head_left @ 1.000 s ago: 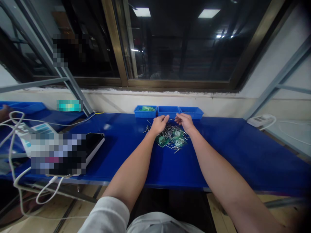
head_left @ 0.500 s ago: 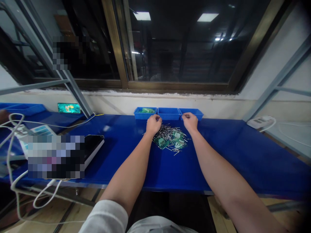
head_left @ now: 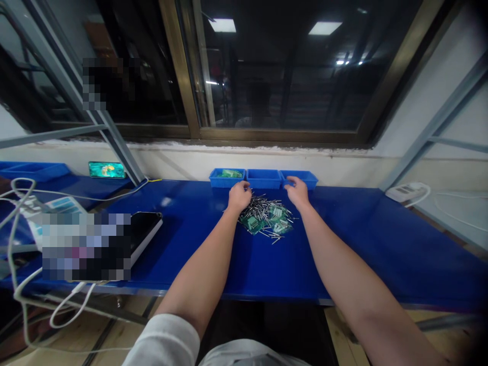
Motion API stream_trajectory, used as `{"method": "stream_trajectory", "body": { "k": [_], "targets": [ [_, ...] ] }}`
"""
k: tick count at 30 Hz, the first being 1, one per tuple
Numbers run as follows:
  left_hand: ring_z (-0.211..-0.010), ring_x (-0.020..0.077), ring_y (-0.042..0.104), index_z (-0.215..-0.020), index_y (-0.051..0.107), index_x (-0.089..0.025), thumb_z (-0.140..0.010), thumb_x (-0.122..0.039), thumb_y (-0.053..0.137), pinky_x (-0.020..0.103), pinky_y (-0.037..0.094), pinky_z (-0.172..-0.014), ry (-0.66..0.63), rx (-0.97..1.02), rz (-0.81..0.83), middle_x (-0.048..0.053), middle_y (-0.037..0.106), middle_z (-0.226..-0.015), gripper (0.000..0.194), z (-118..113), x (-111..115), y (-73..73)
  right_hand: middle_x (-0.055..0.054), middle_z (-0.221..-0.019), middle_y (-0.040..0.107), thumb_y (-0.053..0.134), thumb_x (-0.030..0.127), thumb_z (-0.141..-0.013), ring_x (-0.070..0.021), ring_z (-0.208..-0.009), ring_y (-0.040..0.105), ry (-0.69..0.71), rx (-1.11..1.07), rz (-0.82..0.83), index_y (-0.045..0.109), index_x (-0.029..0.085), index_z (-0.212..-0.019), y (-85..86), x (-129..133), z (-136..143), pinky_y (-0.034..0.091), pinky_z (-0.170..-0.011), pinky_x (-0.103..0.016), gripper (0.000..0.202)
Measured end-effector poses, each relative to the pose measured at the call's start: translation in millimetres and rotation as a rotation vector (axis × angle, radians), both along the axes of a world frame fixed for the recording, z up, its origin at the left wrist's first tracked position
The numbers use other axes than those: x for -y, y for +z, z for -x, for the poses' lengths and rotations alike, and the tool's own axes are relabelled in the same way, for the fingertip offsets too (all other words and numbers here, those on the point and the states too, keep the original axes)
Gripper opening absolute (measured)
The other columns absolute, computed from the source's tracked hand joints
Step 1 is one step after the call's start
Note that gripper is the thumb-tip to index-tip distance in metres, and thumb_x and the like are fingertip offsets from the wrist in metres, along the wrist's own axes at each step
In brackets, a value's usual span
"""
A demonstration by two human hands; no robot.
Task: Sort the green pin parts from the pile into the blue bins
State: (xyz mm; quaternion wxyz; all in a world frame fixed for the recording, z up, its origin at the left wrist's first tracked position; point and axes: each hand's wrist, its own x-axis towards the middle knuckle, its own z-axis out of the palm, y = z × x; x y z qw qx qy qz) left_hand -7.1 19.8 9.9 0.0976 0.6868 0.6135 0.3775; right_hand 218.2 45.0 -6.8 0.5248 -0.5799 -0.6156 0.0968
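A heap of thin metal pins [head_left: 261,207] lies on the blue table with green circuit boards [head_left: 281,223] among and in front of it. My left hand [head_left: 240,196] is at the heap's back left edge, fingers curled together; what they hold, if anything, is too small to make out. Over the front edge of the right blue bin [head_left: 310,180] is my right hand [head_left: 297,193], its thumb and forefinger apart and nothing visible between them. The middle blue bin [head_left: 263,178] stands between the hands, and the left blue bin [head_left: 215,179] holds green pieces.
On the left lie a dark device with a white edge [head_left: 154,222], white cables and a lit phone [head_left: 107,170] leaning by the wall. A white power strip [head_left: 403,192] is at the right. Metal frame posts rise on both sides below a dark window.
The fingers of my right hand have spread apart at the right bin. My left hand has barely moved, and the view has shifted very slightly.
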Motion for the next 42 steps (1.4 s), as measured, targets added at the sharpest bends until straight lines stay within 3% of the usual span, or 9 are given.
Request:
{"method": "stream_trajectory", "body": {
  "k": [4,9,12,15,19,24,30,34,42],
  "targets": [
    [-0.105,0.0213,0.056,-0.107,0.06,-0.019,-0.08,-0.023,0.045,0.03,0.041,-0.091,0.057,-0.106,0.022,0.008,0.063,-0.112,0.032,2.4,4.8,4.2,-0.005,-0.081,0.069,0.059,0.024,-0.063,-0.0198,-0.078,0.062,0.077,0.014,0.196,0.069,0.017,-0.081,9.1,13.2,9.1,0.046,-0.077,-0.032,0.022],
    [-0.121,0.028,0.044,-0.121,0.05,-0.012,-0.082,-0.034,0.042,0.036,0.036,-0.097,0.164,-0.269,0.097,0.017,0.05,-0.129,0.045,3.7,9.2,3.8,-0.004,-0.081,0.068,0.065,0.031,-0.064,-0.0197,-0.08,0.06,0.229,0.263,0.305,0.072,0.021,-0.084,7.5,22.6,18.1,0.044,-0.078,-0.031,0.024],
    [-0.133,0.0303,0.027,-0.129,0.041,-0.008,-0.084,-0.048,0.037,0.041,0.026,-0.105,0.107,-0.342,0.183,0.018,0.034,-0.142,0.061,3.5,7.6,-2.7,-0.005,-0.084,0.068,0.063,0.033,-0.067,-0.0223,-0.09,0.058,0.272,0.378,0.32,0.072,0.024,-0.083,4.7,23.4,21.9,0.041,-0.084,-0.033,0.021],
    [-0.135,0.03,0.022,-0.131,0.04,-0.01,-0.083,-0.057,0.031,0.044,0.021,-0.107,-0.021,-0.406,0.261,0.016,0.029,-0.145,0.068,3.1,5.5,-8.5,-0.004,-0.083,0.069,0.06,0.029,-0.07,-0.0214,-0.09,0.058,0.294,0.411,0.333,0.072,0.024,-0.077,3.0,23.2,24.5,0.041,-0.084,-0.031,0.014],
    [-0.126,0.0275,0.038,-0.122,0.05,-0.016,-0.084,-0.058,0.028,0.041,0.03,-0.102,-0.126,-0.458,0.252,0.013,0.046,-0.135,0.061,2.3,6.2,-7.9,-0.004,-0.082,0.069,0.061,0.024,-0.071,-0.0189,-0.085,0.058,0.316,0.4,0.339,0.07,0.022,-0.075,1.5,22.7,26.2,0.041,-0.08,-0.027,0.011],
    [-0.103,0.0257,0.058,-0.108,0.06,-0.019,-0.083,-0.058,0.031,0.033,0.044,-0.084,-0.116,-0.474,0.261,0.013,0.063,-0.113,0.055,-0.4,9.1,-1.8,-0.004,-0.081,0.068,0.059,0.024,-0.074,-0.0172,-0.08,0.058,0.298,0.406,0.354,0.068,0.02,-0.078,-0.3,21.3,27.1,0.042,-0.074,-0.026,0.011],
    [-0.097,0.025,0.06,-0.104,0.063,-0.022,-0.082,-0.047,0.04,0.034,0.044,-0.084,-0.07,-0.49,0.209,0.01,0.066,-0.105,0.04,-4.3,13.0,4.1,-0.004,-0.08,0.067,0.054,0.028,-0.078,-0.0154,-0.072,0.057,0.295,0.326,0.285,0.066,0.018,-0.082,3.1,23.0,27.7,0.04,-0.066,-0.025,0.016],
    [-0.102,0.0249,0.058,-0.102,0.065,-0.022,-0.079,-0.042,0.047,0.042,0.03,-0.1,-0.066,-0.469,0.08,0.009,0.066,-0.106,0.035,-9.4,18.1,8.9,-0.004,-0.077,0.067,0.053,0.034,-0.08,-0.0159,-0.069,0.057,0.312,0.287,0.214,0.066,0.017,-0.079,9.0,27.0,30.1,0.039,-0.065,-0.025,0.021],
    [-0.1,0.0198,0.056,-0.098,0.066,-0.024,-0.081,-0.038,0.048,0.032,0.036,-0.09,-0.316,-0.293,-0.005,0.003,0.067,-0.103,0.028,-21.5,25.5,13.3,-0.002,-0.058,0.059,0.044,0.052,-0.081,-0.014,-0.059,0.05,0.344,0.31,0.151,0.059,0.017,-0.061,12.8,30.4,34.8,0.034,-0.058,-0.024,0.044]
  ]
}}
